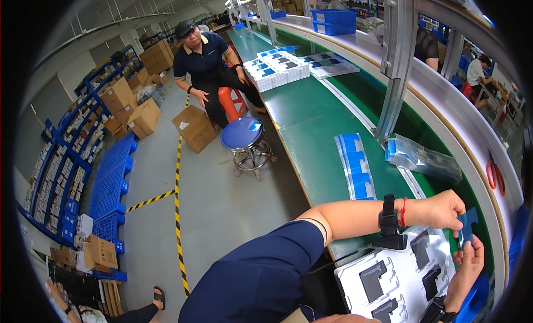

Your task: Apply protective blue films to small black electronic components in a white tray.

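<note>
- The left hand point(445, 209) is curled, thumb and finger closed on a small blue film piece point(469, 221); the right hand point(469, 263) is half curled, fingertips at the film's lower end.
- Good handling likely means pinching only the margins and keeping light, even tension against creasing.
- The film is near the white tray's point(350, 294) upper-right corner, toward the green bench's point(311, 142) right edge.
- Its long axis seems upright in view, slightly tilted; fingers hide which end leads.
</note>
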`<control>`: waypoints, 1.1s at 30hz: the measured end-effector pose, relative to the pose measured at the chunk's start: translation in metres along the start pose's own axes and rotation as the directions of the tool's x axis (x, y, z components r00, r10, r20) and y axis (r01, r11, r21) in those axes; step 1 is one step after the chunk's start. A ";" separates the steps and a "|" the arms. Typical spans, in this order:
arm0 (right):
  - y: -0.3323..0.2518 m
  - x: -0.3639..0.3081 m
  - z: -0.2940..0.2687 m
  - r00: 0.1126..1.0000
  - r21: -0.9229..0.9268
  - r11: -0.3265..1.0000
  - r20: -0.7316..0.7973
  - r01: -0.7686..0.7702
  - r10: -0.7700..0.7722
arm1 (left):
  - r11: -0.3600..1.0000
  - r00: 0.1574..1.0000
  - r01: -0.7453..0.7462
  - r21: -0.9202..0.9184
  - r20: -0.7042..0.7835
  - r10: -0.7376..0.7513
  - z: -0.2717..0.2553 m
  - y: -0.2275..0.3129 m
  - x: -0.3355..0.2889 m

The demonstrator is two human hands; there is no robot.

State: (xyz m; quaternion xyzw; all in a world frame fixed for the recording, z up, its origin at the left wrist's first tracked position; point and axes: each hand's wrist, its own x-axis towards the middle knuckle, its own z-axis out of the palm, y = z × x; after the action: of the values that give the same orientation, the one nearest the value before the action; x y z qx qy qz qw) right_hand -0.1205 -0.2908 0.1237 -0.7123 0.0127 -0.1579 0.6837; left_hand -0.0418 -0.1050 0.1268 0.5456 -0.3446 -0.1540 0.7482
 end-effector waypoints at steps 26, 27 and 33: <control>0.010 0.014 -0.025 0.994 -0.023 0.996 -0.051 0.091 -0.092 | 0.930 0.999 -0.034 0.366 0.041 0.020 -0.010 0.001 0.003; 0.008 0.015 -0.027 0.991 -0.026 0.994 -0.069 0.109 -0.111 | 0.931 0.999 -0.043 0.362 0.044 0.029 -0.010 0.003 0.002; -0.014 0.006 -0.072 0.951 -0.055 0.974 -0.213 0.218 -0.225 | 0.921 0.996 -0.080 0.380 0.070 0.057 -0.004 0.008 -0.001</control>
State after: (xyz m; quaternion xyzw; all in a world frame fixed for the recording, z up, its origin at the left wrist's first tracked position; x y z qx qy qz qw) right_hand -0.1350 -0.3606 0.1396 -0.6982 0.0102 -0.3105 0.6450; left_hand -0.0410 -0.0982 0.1327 0.6640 -0.4083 -0.0733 0.6221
